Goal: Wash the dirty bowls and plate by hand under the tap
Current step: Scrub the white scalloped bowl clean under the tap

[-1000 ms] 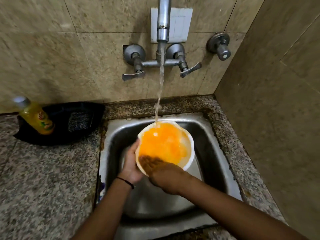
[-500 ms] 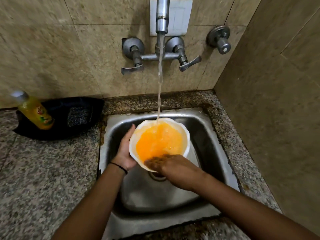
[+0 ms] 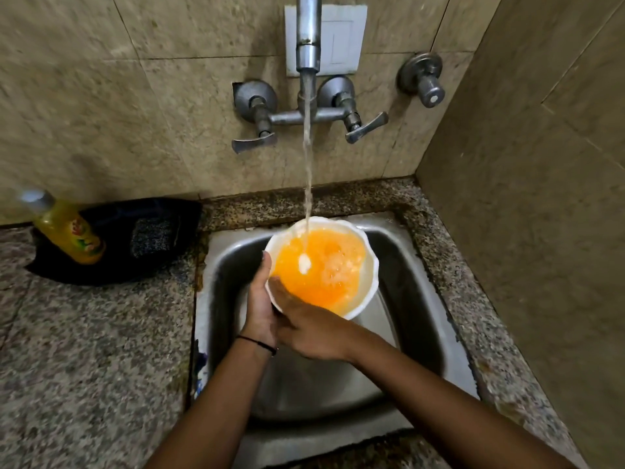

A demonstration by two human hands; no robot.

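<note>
- Left hand (image 3: 259, 304) grips the white bowl (image 3: 367, 282) by its left rim, over the sink (image 3: 419, 299).
- Tap (image 3: 308, 38) water strikes the orange inside.
- Right hand (image 3: 309, 328), fingers flat, presses inside the near rim.

Steel sink (image 3: 419, 286) is looking brushed and dull, tap (image 3: 308, 35) is shining a bit more. White bowl (image 3: 370, 279) is coming off glossy and smooth. Speckled granite counter (image 3: 84, 350) is showing polished, wall tiles (image 3: 101, 96) matt, mottled beige.
</note>
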